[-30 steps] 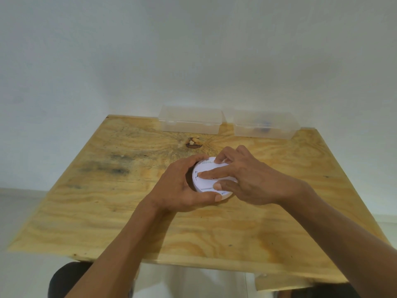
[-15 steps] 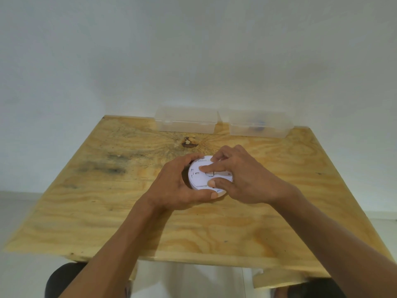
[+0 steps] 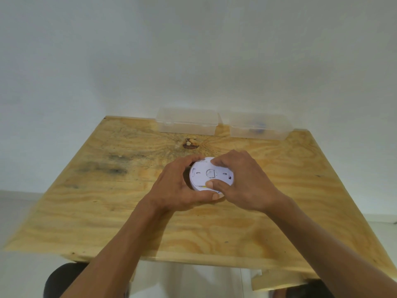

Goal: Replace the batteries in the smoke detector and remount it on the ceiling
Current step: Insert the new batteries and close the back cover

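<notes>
Smoke detector (image 3: 211, 175), a white round unit, sits back side up near the middle of the plywood worktop (image 3: 279, 222), seen from the head camera, cupped between both of a person's hands. The left hand (image 3: 178, 186) wraps its left edge, fingers (image 3: 194, 159) curled over the far rim and thumb pressed under the near side. The right hand (image 3: 242, 181) grips from the right, index fingertip on the far rim and thumb on the near part of the flat back.

Half a second ago the right fingers lay across the back plate; now they have shifted to its edge, so the central round hub and two slots show. That reads as a twisting grip, probably to turn the mounting plate off and reach the batteries. The task looks to be at an early stage.

Two clear plastic boxes (image 3: 188, 123) stand well apart at the worktop's far edge, sitting lower in frame than a second ago.
</notes>
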Motion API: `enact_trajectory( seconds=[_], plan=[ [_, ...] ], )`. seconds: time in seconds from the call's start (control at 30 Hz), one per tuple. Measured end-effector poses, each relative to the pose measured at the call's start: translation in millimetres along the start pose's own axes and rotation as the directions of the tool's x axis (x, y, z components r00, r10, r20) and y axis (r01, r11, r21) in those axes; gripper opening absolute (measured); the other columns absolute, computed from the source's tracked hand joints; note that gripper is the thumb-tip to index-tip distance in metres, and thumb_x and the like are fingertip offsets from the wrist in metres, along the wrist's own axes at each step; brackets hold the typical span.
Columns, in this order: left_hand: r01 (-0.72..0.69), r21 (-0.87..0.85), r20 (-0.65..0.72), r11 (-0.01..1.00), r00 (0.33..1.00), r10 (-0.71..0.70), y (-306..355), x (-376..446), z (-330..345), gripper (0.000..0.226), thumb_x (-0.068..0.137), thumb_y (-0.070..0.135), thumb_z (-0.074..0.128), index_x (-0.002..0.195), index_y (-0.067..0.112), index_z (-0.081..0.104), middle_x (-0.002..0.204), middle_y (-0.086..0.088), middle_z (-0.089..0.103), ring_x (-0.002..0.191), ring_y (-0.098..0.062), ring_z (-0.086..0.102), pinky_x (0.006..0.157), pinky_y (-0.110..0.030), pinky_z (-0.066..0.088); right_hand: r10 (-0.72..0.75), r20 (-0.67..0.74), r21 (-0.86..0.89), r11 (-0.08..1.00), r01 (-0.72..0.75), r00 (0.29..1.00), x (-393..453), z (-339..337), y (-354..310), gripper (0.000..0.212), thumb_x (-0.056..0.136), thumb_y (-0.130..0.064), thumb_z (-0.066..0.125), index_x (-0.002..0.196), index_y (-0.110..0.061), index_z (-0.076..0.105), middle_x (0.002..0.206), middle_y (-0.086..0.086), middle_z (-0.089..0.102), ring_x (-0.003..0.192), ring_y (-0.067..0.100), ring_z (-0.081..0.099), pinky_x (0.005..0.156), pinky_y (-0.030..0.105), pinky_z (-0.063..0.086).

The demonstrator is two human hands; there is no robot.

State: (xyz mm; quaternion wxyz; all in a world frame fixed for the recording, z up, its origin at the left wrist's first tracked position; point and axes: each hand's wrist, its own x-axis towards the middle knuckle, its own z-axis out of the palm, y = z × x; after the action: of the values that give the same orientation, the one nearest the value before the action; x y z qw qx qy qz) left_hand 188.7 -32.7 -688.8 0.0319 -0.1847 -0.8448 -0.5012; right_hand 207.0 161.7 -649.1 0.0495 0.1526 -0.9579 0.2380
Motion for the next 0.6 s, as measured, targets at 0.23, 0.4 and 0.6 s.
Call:
enact_trajectory(
  seconds=[0.23,0.4,0.6],
  plan=[
    [0.009,0.016,-0.010,1.000,1.000,-0.009,2.8,-2.5,-0.3,0.088,0.048,0.061,0.091,0.125,0.030,0.063,0.115,0.012,0.071,0.104,-0.004,0.069,0.087,-0.036,0.059,0.065,-0.068,0.064,0.996,-0.060,0.996,-4.8,2.4,-3.6,0.060,0.077,-0.052,0.076,0.128,-0.024,0.059,0.118,-0.008,0.060,0.109,0.015,0.048,0.089,0.030,0.040],
    [0.026,0.010,-0.001,1.000,1.000,-0.026,3.7,-2.9,-0.2,0.085,0.049,0.059,0.093,0.125,0.034,0.063,0.116,0.013,0.071,0.103,-0.005,0.070,0.086,-0.037,0.060,0.100,-0.086,0.161,0.983,-0.085,0.991,-7.6,-1.3,-3.5,0.061,0.073,-0.051,0.080,0.124,-0.023,0.063,0.120,-0.009,0.064,0.110,0.014,0.052,0.092,0.033,0.046],
    [0.035,0.022,0.014,0.999,0.999,-0.036,-2.4,-3.3,0.4,0.091,0.048,0.062,0.093,0.128,0.033,0.061,0.119,0.011,0.071,0.105,-0.007,0.070,0.086,-0.038,0.061,0.157,-0.130,0.297,0.948,-0.112,0.979,-13.2,9.2,1.1,0.062,0.065,-0.051,0.085,0.120,-0.029,0.065,0.106,-0.016,0.058,0.107,0.014,0.057,0.092,0.039,0.052]
  ],
)
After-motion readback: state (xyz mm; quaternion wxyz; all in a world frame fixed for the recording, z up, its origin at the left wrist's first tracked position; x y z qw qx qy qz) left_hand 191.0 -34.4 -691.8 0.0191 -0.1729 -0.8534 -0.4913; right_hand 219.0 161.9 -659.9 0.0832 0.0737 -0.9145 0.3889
